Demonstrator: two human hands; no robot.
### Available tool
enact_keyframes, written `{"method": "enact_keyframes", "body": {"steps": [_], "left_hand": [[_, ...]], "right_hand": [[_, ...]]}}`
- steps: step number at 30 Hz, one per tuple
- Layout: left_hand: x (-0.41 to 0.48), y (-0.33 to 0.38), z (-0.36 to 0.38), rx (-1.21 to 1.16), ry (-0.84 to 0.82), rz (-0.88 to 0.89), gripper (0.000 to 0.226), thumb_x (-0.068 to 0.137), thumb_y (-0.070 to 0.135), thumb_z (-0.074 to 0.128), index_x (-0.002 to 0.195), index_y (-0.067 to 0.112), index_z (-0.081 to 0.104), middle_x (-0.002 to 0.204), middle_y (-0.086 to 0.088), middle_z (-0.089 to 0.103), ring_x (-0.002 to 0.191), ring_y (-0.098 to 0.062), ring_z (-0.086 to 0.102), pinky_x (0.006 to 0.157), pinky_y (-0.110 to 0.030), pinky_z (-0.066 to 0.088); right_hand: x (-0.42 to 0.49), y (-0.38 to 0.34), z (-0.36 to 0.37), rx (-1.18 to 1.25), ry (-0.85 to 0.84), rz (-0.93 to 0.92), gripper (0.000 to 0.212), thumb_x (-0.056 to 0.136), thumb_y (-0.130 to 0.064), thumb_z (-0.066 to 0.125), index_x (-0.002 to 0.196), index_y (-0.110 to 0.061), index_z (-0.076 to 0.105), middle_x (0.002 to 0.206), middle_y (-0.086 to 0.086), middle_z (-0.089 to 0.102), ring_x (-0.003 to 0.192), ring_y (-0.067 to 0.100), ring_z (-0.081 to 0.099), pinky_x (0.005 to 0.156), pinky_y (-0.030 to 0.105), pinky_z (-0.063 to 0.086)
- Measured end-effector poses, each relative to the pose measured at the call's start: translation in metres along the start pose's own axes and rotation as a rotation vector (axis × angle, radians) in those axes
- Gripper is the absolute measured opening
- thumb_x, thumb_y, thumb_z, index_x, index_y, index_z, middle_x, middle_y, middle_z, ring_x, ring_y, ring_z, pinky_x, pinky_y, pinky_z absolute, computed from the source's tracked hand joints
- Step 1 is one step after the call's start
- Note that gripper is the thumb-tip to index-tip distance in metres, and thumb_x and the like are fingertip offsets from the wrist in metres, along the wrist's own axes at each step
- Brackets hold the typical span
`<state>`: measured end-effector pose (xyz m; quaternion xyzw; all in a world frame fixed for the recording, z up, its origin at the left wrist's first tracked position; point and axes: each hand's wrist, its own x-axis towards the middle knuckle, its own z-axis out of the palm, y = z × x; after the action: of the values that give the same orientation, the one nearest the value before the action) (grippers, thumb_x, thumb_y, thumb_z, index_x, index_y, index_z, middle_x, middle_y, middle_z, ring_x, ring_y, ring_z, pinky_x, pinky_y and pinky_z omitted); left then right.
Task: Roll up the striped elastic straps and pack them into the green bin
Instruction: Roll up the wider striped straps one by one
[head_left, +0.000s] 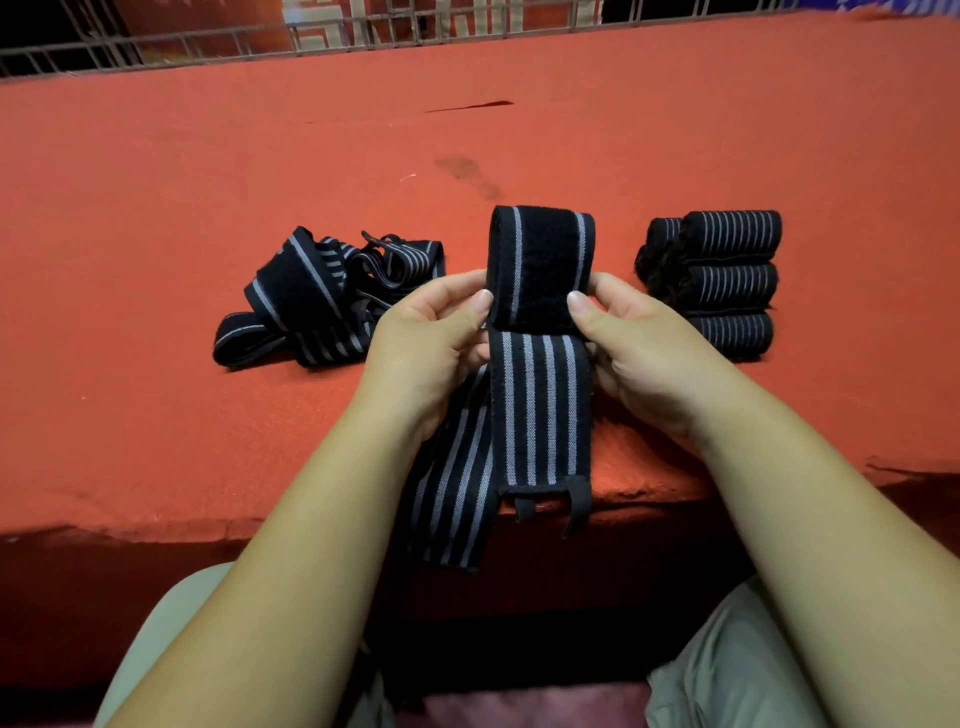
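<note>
Currently the person is pinching a striped strap (540, 395) in the middle of the frame. The left hand (431, 332) is gripping its left edge and the right hand (628, 332) its right edge. The fingers (480, 301) are clamping on the fabric, each thumb pressing on top just where the plain black fuzzy end is doubling over, with the rest curling behind. Holding both edges at once is probably keeping that fold square, so the first turn of the roll is starting straight rather than skewing.

The strap's long axis is running up and down the frame. Its folded end is pointing toward the top, above the thumbs, while the striped length is dropping toward the bottom and hanging past the near edge of the red counter (208, 182). A second layer is angling off beneath it toward the lower left.

Left of centre, the loose straps (322, 296) are lying in a tangled heap, seemingly waiting their turn. Right of centre, the rolled straps (727, 286) are sitting packed against one another, apparently being staged for packing. The green bin is not showing anywhere in the frame.
</note>
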<state>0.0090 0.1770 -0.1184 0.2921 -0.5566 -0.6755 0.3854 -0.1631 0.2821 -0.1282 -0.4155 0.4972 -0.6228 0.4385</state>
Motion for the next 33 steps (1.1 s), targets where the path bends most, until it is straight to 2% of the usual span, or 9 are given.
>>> {"method": "enact_keyframes", "body": {"steps": [3,6,11,15,19,21,24,29,33], "left_hand": [[0.0,-0.002,0.002,0.026,0.054,-0.046,0.017,0.108,0.015,0.066,0.116,0.003,0.075,0.092,-0.006,0.076,0.068,-0.009,0.067,0.061,-0.018,0.058],[-0.001,0.0,0.002,0.054,0.056,-0.094,0.022,0.109,0.025,0.065,0.11,0.007,0.076,0.087,-0.002,0.077,0.065,-0.008,0.069,0.059,-0.017,0.057],[-0.004,0.009,0.0,0.141,-0.011,-0.207,0.037,0.113,0.037,0.055,0.116,0.007,0.076,0.072,0.005,0.074,0.061,-0.007,0.069,0.058,-0.019,0.059],[-0.004,0.012,-0.002,0.128,-0.037,-0.259,0.042,0.111,0.046,0.056,0.111,0.01,0.077,0.088,-0.005,0.077,0.075,-0.015,0.075,0.066,-0.024,0.062],[-0.006,0.017,-0.002,0.09,-0.085,-0.26,0.053,0.11,0.055,0.052,0.112,0.008,0.078,0.095,-0.007,0.082,0.084,-0.017,0.078,0.074,-0.026,0.064],[-0.007,0.02,-0.003,0.091,-0.149,-0.263,0.058,0.107,0.059,0.054,0.119,0.008,0.078,0.105,-0.011,0.082,0.094,-0.023,0.079,0.086,-0.035,0.066],[-0.011,0.021,-0.004,0.117,-0.249,-0.275,0.051,0.104,0.048,0.065,0.127,0.004,0.076,0.119,-0.022,0.079,0.107,-0.033,0.076,0.097,-0.043,0.064],[-0.01,0.018,-0.005,0.03,-0.254,-0.22,0.037,0.105,0.018,0.067,0.131,-0.007,0.069,0.123,-0.025,0.076,0.107,-0.032,0.077,0.086,-0.035,0.065],[-0.005,0.015,-0.005,-0.03,-0.167,-0.161,0.033,0.1,0.01,0.072,0.128,-0.007,0.071,0.118,-0.021,0.079,0.102,-0.029,0.078,0.088,-0.037,0.066]], "right_hand": [[0.002,0.0,-0.001,0.032,0.004,-0.018,0.033,0.115,-0.018,0.048,0.147,-0.019,0.055,0.124,0.022,0.075,0.1,0.024,0.076,0.091,0.037,0.06],[0.002,0.001,-0.002,0.046,-0.017,-0.024,0.032,0.113,-0.015,0.051,0.144,-0.023,0.057,0.125,0.028,0.072,0.102,0.03,0.074,0.092,0.042,0.06],[0.003,0.0,-0.002,0.023,0.07,-0.058,0.031,0.107,-0.008,0.062,0.133,-0.024,0.065,0.099,0.011,0.076,0.082,0.017,0.075,0.077,0.031,0.058],[0.005,0.0,-0.004,-0.03,0.14,-0.103,0.031,0.101,-0.001,0.069,0.119,-0.025,0.076,0.1,0.005,0.078,0.101,0.026,0.077,0.098,0.045,0.06],[0.001,-0.004,-0.004,-0.091,0.189,-0.162,0.042,0.088,0.017,0.068,0.112,-0.017,0.08,0.113,0.005,0.081,0.108,0.023,0.076,0.092,0.032,0.062],[-0.002,-0.006,-0.003,-0.14,0.208,-0.193,0.042,0.085,0.015,0.071,0.11,-0.017,0.082,0.114,0.005,0.081,0.111,0.023,0.077,0.095,0.034,0.061],[-0.005,-0.009,-0.002,-0.208,0.235,-0.193,0.041,0.087,0.01,0.069,0.111,-0.02,0.084,0.11,0.001,0.083,0.107,0.017,0.078,0.091,0.031,0.061],[-0.004,-0.011,-0.004,-0.206,0.195,-0.158,0.044,0.09,0.001,0.074,0.122,-0.028,0.081,0.121,0.004,0.079,0.116,0.026,0.076,0.107,0.047,0.058],[0.0,-0.013,-0.004,-0.08,0.203,-0.042,0.027,0.108,-0.03,0.063,0.132,-0.023,0.073,0.1,0.009,0.075,0.096,0.031,0.074,0.088,0.041,0.062]]}}
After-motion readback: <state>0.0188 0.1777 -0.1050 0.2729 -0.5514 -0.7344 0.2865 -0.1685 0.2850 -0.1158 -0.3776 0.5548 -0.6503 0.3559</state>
